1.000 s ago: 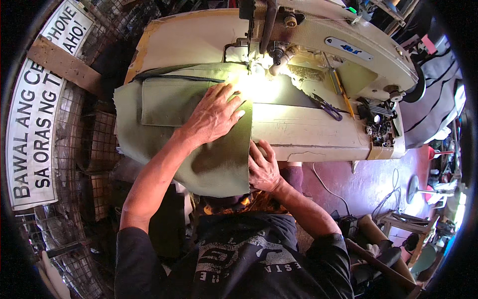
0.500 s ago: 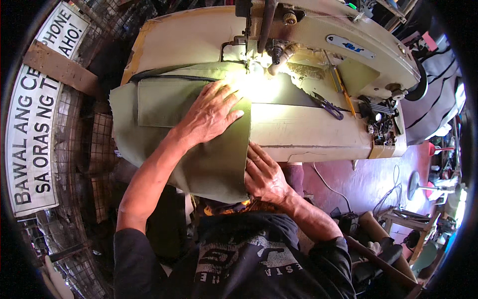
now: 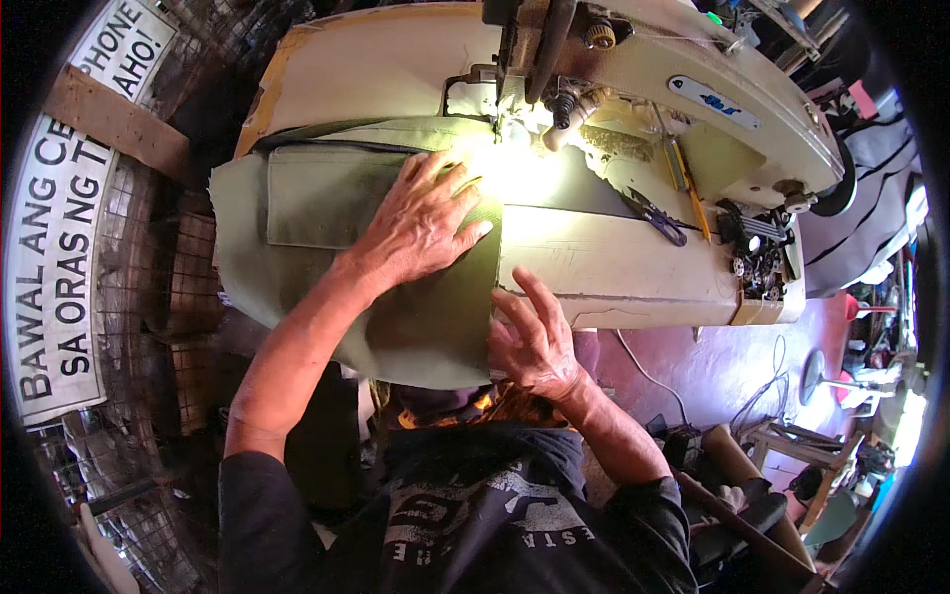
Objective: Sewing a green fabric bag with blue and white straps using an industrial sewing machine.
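A large piece of olive-green fabric (image 3: 426,327) with a stitched flat panel lies on the sewing machine's bed and hangs over its front edge. My left hand (image 3: 421,218) is spread flat on it, fingertips close to the brightly lit needle area. At the fabric's right edge is my right hand (image 3: 539,337), with its fingers raised and apart; its thumb side is beside the edge, and I cannot tell how firmly it touches. Glare from the lamp hides the needle and presser foot. The beige sewing machine (image 3: 633,59) reaches in from the upper right.
Thread snips (image 3: 655,216) and a yellow pencil-like tool (image 3: 693,198) lie on the table (image 3: 614,267) right of the fabric. A bobbin winder (image 3: 757,243) sits at its right end. Wire mesh and a lettered sign (image 3: 64,267) stand at left; a cable (image 3: 653,371) hangs at right.
My right hand's fingers have lifted off the fabric edge and spread. My left hand stays flat on the fabric. The whole view has shifted slightly.
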### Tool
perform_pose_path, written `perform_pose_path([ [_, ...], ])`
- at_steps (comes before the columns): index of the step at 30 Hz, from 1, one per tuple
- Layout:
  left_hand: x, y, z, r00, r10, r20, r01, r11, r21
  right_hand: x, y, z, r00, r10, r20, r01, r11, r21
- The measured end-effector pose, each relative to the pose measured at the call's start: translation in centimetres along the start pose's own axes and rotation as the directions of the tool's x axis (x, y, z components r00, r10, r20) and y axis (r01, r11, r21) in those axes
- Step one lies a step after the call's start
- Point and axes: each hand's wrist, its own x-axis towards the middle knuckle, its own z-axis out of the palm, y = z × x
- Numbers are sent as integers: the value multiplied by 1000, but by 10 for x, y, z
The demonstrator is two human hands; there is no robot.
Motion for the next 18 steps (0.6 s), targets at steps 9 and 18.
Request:
perform_pose_path([
  [9,12,-14,2,999,-14,-30,11,997,-74,15,4,-13,970,-27,241,24,1000,17],
  [18,18,-18,1,999,-46,-7,45,991,-129,22,11,-16,957,-11,288,-5,999,53],
])
